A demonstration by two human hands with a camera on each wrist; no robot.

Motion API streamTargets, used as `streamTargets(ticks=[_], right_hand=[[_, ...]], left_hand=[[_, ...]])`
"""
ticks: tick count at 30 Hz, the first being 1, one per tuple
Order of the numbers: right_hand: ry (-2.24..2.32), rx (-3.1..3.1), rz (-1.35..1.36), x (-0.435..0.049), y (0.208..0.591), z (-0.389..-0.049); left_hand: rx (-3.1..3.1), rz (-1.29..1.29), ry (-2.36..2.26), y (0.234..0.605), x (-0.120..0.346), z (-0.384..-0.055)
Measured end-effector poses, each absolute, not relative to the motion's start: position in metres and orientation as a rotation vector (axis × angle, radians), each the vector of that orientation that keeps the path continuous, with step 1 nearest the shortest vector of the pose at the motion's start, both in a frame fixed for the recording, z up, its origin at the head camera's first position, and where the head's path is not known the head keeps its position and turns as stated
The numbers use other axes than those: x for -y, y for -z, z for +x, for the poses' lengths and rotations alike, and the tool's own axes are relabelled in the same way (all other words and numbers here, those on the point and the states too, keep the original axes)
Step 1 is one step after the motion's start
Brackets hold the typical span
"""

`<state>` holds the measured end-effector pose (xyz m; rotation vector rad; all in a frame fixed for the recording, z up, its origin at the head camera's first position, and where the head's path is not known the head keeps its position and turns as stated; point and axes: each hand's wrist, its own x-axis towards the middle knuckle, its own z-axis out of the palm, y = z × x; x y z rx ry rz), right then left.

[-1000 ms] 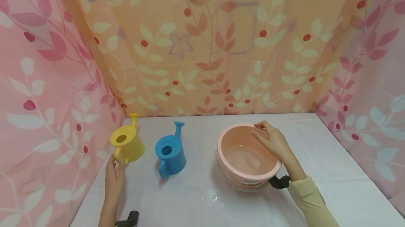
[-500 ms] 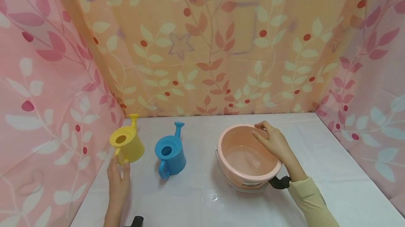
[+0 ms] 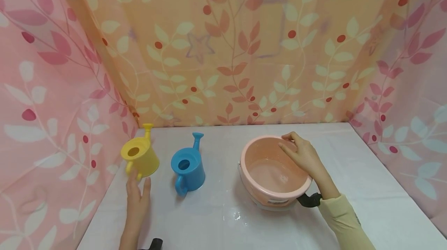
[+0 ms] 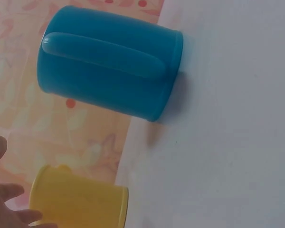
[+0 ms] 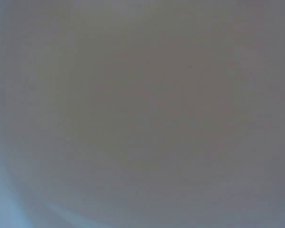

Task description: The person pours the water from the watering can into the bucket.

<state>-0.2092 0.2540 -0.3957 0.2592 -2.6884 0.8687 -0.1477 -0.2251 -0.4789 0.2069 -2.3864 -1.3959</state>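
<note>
My left hand [image 3: 137, 199] is just in front of a yellow watering can [image 3: 144, 161], fingers extended near its handle and thumb apart. In the left wrist view the fingers [image 4: 28, 216] overlap the can's side. A blue watering can [image 3: 190, 170] stands to the right of it, upright, handle toward me. On the right, my right hand [image 3: 305, 157] holds the rim of a pink bucket [image 3: 255, 186], thumb on the inner side and fingers over the rim. The bucket's floor shows a wet-looking glint. The right wrist view is only a blur.
Water drops [image 3: 237, 216] lie on the white tabletop [image 3: 195, 223] in front of the bucket. A flowered orange curtain [image 3: 223, 48] closes off the back, with pink flowered sheets [image 3: 49, 126] at both sides. Black wrist cameras [image 3: 310, 200] sit at both wrists.
My left hand has drawn back from the yellow can's handle, moving slightly right and toward me, its fingers spreading. The right hand, bucket and both cans keep their places.
</note>
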Motion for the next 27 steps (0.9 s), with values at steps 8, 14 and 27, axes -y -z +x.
streamTargets(ticks=[8,14,27], right_hand=[[-0.881,2.709,0.242,-0.254,0.395,-0.208],[-0.83,2.663,0.292,-0.254,0.395,-0.208],[-0.82,2.654,0.304,-0.255,0.396,-0.209]], left_hand=[[2.42,0.128,1.409,0.481,0.215,-0.151],[2.441,0.124,1.469,0.48,0.203,-0.153],[2.51,0.135,1.547,0.486,0.179,-0.153]])
